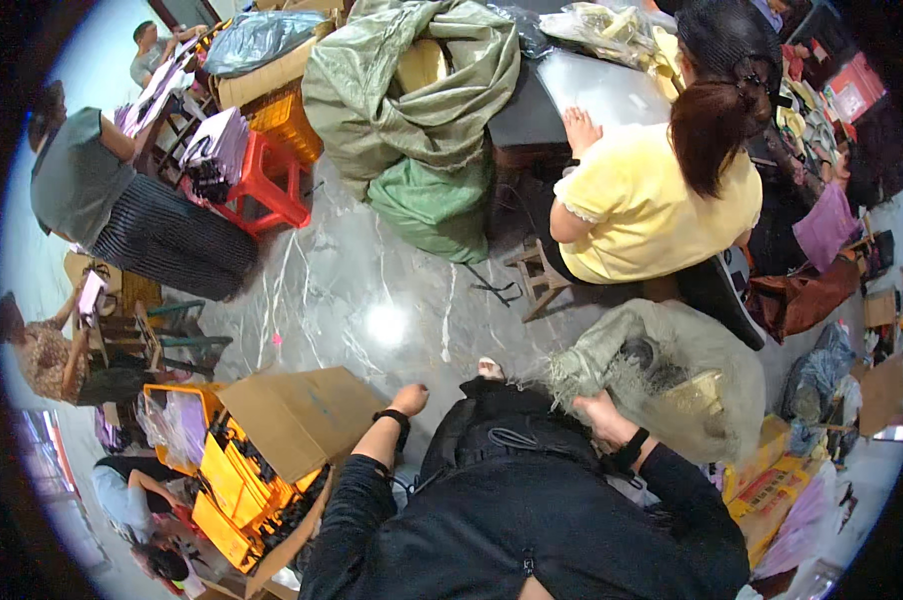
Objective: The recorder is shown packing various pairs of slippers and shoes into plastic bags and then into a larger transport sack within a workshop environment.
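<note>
My right hand (600, 418) is closed on the frayed rim of a pale woven sack (727, 345). The sack slumps open on the right, with dark and yellowish pieces (694, 398) showing inside; what they are I cannot make out. My left hand (410, 399) hangs over the floor, fingers curled in, and nothing shows in it. Close to that arm stands an open cardboard box (297, 415) beside bright yellow-orange pieces (237, 495) with black parts. Both my wrists wear black bands.
A person in yellow (662, 210) sits at a table ahead right. Large green woven sacks (432, 205) stand in front, and a red stool (272, 180) bears a stack. Several other people are at the left. Yellow printed cartons (772, 490) lie at the right.
</note>
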Tool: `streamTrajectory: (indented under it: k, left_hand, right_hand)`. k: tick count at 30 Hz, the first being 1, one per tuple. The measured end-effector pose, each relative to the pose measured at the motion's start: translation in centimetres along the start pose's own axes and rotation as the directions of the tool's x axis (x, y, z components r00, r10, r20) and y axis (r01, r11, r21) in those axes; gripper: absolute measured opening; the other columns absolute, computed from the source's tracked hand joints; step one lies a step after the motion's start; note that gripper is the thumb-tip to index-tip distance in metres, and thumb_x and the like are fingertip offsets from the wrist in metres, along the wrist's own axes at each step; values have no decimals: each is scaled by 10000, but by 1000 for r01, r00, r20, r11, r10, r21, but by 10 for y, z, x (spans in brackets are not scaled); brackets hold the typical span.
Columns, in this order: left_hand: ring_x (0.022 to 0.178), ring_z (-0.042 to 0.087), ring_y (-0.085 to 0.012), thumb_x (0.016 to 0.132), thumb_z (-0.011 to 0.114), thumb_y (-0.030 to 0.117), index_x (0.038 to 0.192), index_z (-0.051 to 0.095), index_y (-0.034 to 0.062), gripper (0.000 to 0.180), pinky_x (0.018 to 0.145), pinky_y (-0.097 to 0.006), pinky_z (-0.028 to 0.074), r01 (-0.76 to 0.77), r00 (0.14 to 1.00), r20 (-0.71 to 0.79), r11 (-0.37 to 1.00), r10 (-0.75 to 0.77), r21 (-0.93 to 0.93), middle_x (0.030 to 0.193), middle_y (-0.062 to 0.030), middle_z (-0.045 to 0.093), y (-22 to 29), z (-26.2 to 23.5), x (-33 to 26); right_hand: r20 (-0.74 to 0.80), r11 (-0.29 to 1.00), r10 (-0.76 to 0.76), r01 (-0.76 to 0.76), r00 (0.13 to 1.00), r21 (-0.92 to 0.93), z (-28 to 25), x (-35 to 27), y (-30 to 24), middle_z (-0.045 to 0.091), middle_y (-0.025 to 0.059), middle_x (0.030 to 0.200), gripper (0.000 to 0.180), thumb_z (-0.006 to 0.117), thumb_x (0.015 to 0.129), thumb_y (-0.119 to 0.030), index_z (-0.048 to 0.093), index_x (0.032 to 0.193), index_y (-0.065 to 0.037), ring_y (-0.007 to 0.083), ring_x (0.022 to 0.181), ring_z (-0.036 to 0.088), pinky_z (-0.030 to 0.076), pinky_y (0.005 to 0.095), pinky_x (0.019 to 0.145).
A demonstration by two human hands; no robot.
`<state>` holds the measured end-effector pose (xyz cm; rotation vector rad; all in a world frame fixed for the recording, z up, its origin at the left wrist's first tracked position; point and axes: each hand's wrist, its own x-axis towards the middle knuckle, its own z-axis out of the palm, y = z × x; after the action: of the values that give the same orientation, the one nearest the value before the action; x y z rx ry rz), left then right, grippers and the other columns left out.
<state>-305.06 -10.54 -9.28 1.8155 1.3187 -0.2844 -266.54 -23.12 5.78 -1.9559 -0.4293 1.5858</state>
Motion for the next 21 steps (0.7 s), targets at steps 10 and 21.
streamTrajectory:
  k: [10, 21]
  left_hand:
    - [861, 562, -363, 791, 461, 214, 921, 605, 38, 261, 798, -409, 432, -157, 987, -41, 985, 155, -66, 876, -209, 601, -8, -146, 99]
    - [902, 547, -381, 804, 416, 248, 919, 603, 17, 319, 798, -421, 431, -171, 961, 259, 939, 92, 300, 931, -227, 585, -151, -291, 180]
  right_hand:
    - [-243, 993, 81, -58, 967, 100, 34, 36, 16, 588, 64, 852, 273, 574, 710, -62, 567, 974, 10, 178, 730, 533, 417, 320, 630]
    - [-925, 962, 79, -271, 372, -26, 90, 28, 107, 601, 194, 915, 329, 606, 677, -176, 584, 941, 20, 360, 860, 546, 419, 393, 766]
